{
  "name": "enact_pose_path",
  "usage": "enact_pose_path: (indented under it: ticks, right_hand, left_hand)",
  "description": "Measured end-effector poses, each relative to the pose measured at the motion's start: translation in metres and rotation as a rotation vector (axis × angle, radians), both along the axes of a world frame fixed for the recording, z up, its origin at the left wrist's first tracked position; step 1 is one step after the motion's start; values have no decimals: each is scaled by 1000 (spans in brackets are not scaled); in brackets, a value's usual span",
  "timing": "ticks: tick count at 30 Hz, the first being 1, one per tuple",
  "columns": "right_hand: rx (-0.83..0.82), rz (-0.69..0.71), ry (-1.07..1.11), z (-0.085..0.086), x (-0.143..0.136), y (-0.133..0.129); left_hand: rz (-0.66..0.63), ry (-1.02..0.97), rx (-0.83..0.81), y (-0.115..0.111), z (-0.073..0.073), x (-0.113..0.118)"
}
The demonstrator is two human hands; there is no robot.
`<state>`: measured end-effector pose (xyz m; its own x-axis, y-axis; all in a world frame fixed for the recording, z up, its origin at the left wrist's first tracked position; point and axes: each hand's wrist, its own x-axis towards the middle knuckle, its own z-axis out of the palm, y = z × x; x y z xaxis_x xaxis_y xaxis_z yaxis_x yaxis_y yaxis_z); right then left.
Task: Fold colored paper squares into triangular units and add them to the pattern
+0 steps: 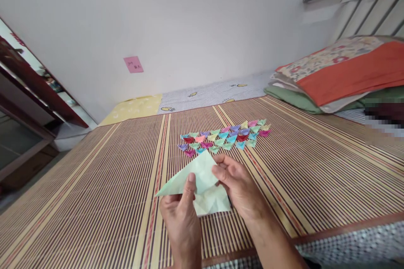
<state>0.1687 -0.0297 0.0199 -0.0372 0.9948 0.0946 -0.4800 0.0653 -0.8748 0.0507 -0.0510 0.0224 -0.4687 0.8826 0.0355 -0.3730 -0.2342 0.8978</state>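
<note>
A pale green sheet of paper (202, 170), partly folded with a pointed corner to the left, is held up between both hands. My left hand (181, 212) pinches its lower left part, thumb on top and fingers beneath. At the right edge, my right hand (235, 183) grips the paper between thumb and fingers. Below it shows another pale green paper part (213, 201); I cannot tell whether it is a flap of the same sheet or a separate one. Just beyond lie rows of small folded paper boats (221, 138) in many colours.
A striped bamboo mat (107, 193) covers the bed. Folded bedding (344, 71) is stacked at the right, near a radiator (375, 12). On the white wall (195, 21) is a pink note (133, 64). A doorway with dark red wood (41, 80) stands at the left.
</note>
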Motion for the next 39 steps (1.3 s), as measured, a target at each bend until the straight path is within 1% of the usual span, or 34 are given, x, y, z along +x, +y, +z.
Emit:
enact_pose_path:
  ticks: [2,3,5,8,13,17,20,22,24,25,26,28,30,33,36,39]
  right_hand:
    - [-54,138,112,-2,-12,0]
    - [-63,176,144,-3,-19,-1]
    - [-69,183,169,-3,-34,-3]
    - [-100,89,172,-4,-46,-5]
    - [-134,-75,34,-10,-40,-6]
    - [-139,-114,67,-11,-37,-8]
    - [-126,-122,120,-11,-36,-6]
    - [-110,-172,165,-12,-31,-2]
    - [-78,-255,182,-14,-19,5]
    - [-42,-294,173,-16,-12,8]
    - [-20,-303,141,-18,-4,12]
    - [13,-249,18,-22,12,17]
    - [81,-179,-92,-24,24,18]
    - [179,-32,-233,-20,34,13]
    - [284,127,-289,-12,37,7]
    - [382,266,-302,-4,37,4]
  left_hand:
    - [44,-14,-7,0,-1,-1]
    - [63,-21,-11,0,-1,-1]
    - [93,-31,-18,0,-4,-1]
    - [133,-17,-35,0,-7,-3]
    - [108,-29,-10,-1,-6,-4]
    - [86,-39,18,-1,-3,-1]
    - [79,-49,3,0,-5,-2]
    - [90,-43,-3,2,-8,-6]
    - [82,-29,-9,5,-9,-14]
    - [55,-24,-19,7,-10,-18]
    - [16,-25,-31,8,-9,-23]
    - [-90,-54,-76,10,-6,-31]
    - [-198,-102,-140,12,-1,-36]
    - [-301,-178,-205,12,4,-39]
    - [-372,-216,-239,11,4,-40]
    - [-469,-211,-261,10,2,-40]
